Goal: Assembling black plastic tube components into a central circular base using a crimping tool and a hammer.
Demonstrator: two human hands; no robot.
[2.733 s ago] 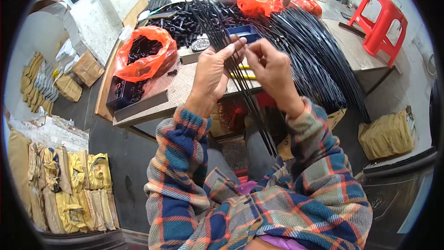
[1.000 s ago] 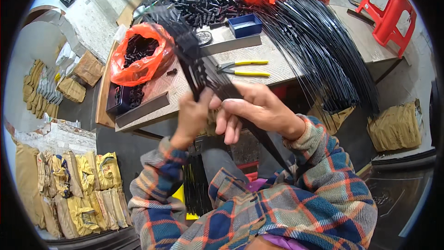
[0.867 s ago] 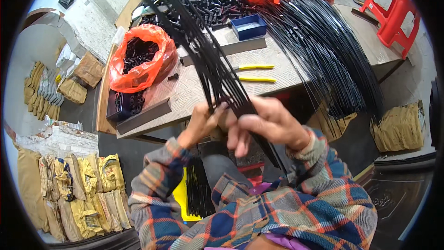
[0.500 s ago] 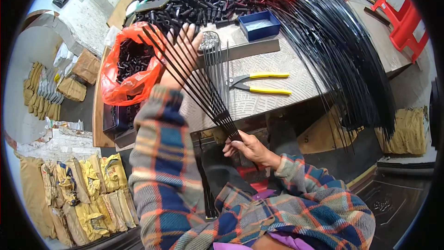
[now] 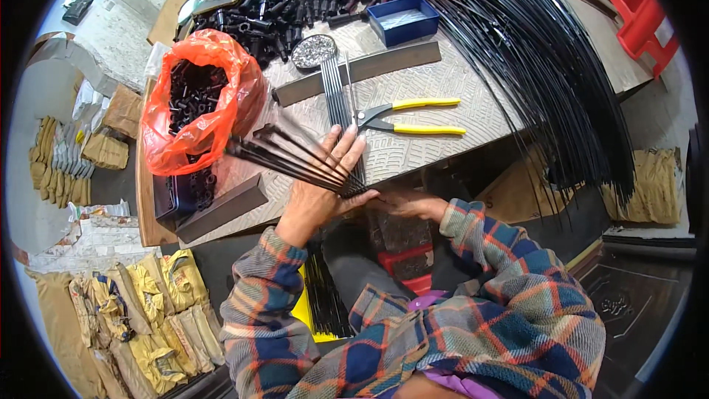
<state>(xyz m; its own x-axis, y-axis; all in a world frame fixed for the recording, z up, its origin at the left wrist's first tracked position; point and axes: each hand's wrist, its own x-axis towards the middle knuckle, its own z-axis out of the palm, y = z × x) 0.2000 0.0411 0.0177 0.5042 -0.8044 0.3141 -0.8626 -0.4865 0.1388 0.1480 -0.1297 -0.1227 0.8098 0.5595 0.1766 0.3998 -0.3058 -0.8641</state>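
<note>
A fan of thin black rods (image 5: pixel 292 164) spreads leftward over my left hand, its far tips blurred by motion. My left hand (image 5: pixel 319 196) lies flat at the table's front edge, fingers stretched out and thumb pointing right. Close to the left thumb, my right hand (image 5: pixel 413 205) holds the gathered end of the rods; its fingertips are partly hidden. Beyond the left fingers, a row of straight dark rods (image 5: pixel 334 96) crosses a flat metal bar (image 5: pixel 395 61). Pliers with yellow handles (image 5: pixel 428 103) lie to the right of that row.
A red plastic bag (image 5: pixel 240 81) of small black parts stands left. Black tubular parts (image 5: pixel 295 0) are heaped at the back, near a blue box (image 5: pixel 402 24) and a round dish of metal bits (image 5: pixel 314 52). Long black rods (image 5: pixel 546 66) hang over the table's right edge.
My left hand has come down and toward me, to the table edge. The fan of rods has swung lower and flatter. My right hand has risen slightly to meet the left.
</note>
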